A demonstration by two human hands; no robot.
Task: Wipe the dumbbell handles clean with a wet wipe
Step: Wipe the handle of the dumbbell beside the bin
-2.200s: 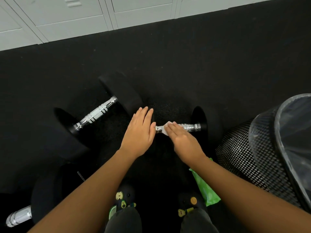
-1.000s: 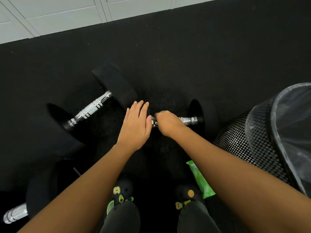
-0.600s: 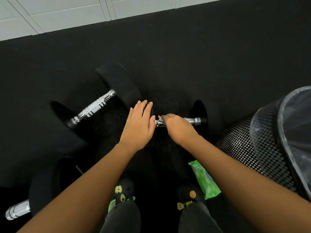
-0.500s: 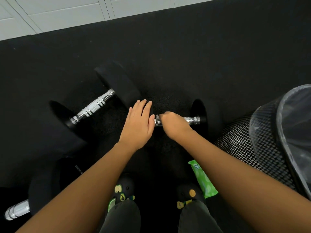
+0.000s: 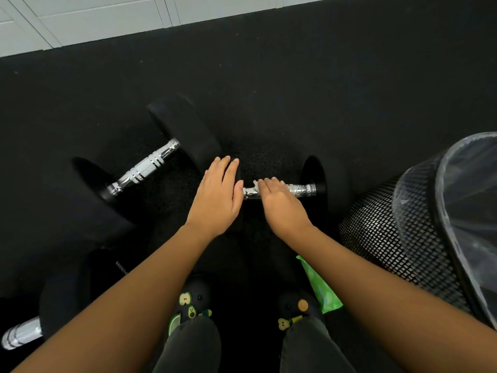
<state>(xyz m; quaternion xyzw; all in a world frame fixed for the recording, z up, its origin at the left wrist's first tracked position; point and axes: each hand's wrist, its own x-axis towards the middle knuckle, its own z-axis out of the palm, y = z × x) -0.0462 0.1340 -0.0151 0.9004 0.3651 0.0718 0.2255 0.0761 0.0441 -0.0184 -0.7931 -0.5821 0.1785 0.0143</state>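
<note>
A black dumbbell with a chrome handle lies across the floor in front of me. My right hand rests over the handle's middle, pressing a white wet wipe onto it; only a corner of the wipe shows by the fingertips. My left hand lies flat, fingers together, on the dumbbell's left weight, which it mostly hides. The right weight stands free.
A second dumbbell lies at an angle to the left, a third at the lower left. A black mesh bin with a clear liner stands close on the right. A green wipe pack lies by my right shoe. White lockers line the back.
My right hand has flattened over the handle and shifted slightly right, after being curled round it. A corner of the wipe shows again. The left hand has stayed on the weight.
</note>
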